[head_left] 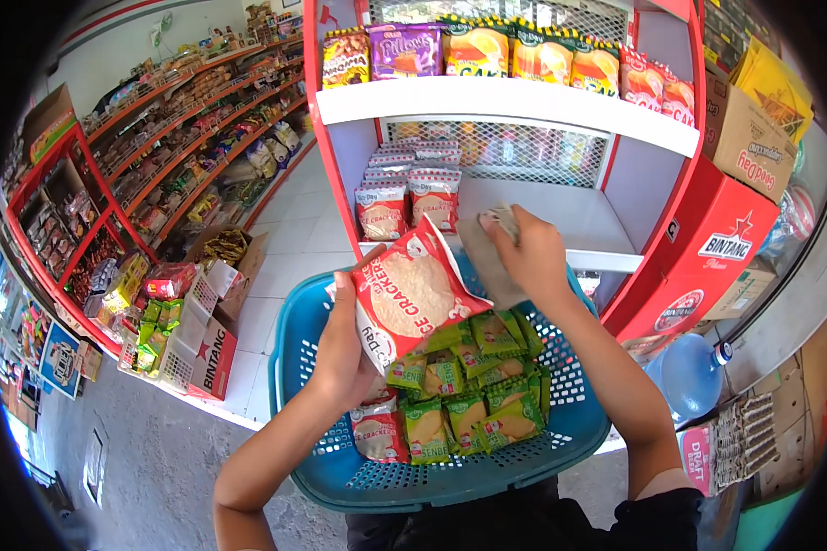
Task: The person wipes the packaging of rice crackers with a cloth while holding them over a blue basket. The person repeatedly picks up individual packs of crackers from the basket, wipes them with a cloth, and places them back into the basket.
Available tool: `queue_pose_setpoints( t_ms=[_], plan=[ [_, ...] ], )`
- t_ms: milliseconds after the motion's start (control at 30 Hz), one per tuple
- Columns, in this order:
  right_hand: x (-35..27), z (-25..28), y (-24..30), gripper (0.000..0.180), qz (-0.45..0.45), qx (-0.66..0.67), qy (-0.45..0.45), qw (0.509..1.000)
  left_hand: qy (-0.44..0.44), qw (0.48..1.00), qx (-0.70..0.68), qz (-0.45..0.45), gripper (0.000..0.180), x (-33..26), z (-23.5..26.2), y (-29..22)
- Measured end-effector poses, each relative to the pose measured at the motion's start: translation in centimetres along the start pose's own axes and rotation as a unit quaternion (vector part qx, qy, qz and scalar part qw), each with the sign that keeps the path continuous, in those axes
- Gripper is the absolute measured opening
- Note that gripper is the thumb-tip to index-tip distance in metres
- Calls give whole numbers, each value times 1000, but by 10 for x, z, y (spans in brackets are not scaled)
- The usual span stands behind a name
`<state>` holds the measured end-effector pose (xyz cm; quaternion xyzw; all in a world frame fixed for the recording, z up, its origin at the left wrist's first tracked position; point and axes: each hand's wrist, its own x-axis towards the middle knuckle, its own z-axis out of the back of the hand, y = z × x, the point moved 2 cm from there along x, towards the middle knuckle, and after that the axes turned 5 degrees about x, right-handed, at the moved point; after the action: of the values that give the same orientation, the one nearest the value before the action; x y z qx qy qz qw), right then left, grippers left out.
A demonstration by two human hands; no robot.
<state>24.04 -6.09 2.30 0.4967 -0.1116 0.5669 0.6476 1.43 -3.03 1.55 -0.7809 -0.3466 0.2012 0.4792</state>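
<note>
My left hand (pixel 338 354) grips a red and white packet of rice crackers (pixel 412 292) by its left side, tilted above the basket. In my right hand (pixel 535 257) is a bunched greyish cloth (pixel 489 262), beside the packet's right edge. Whether cloth and packet touch, I cannot tell. Below both hands sits a blue-green plastic basket (pixel 377 496) with perforated walls. Inside it lie several green snack packets (pixel 469 418) and, at the left, a red and white cracker packet (pixel 379 433). More cracker packets (pixel 432 197) stand in rows on the shelf ahead.
The red-framed display rack (pixel 335 156) holds a row of snack bags (pixel 476 50) on its upper shelf. To the right stand a red carton (pixel 685 266) and a blue water jug (pixel 689 376). A white crate (pixel 179 354) of packets is at left, before long stocked shelves (pixel 220 101).
</note>
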Motion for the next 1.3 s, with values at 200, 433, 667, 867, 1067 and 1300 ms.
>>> queue_pose_setpoints(
  t_ms=[200,433,667,867,1067,1300],
  plan=[
    [4,22,28,30,163,365,160,902,47,974,-219,43,36,19,57,11],
    [-10,8,60,35,303,185,265,897,67,981,42,177,41,15,35,20],
    [-19,-8,28,46,-147,433,249,854,38,939,291,-181,58,13,2,0],
    [-22,-21,27,45,-234,466,136,843,-72,887,384,-245,39,16,7,-2],
    [-5,14,46,34,-74,376,-136,914,-82,809,529,-242,35,13,-12,0],
    [-16,-9,53,31,-27,55,-63,996,-24,725,630,-278,43,3,-14,7]
  ],
)
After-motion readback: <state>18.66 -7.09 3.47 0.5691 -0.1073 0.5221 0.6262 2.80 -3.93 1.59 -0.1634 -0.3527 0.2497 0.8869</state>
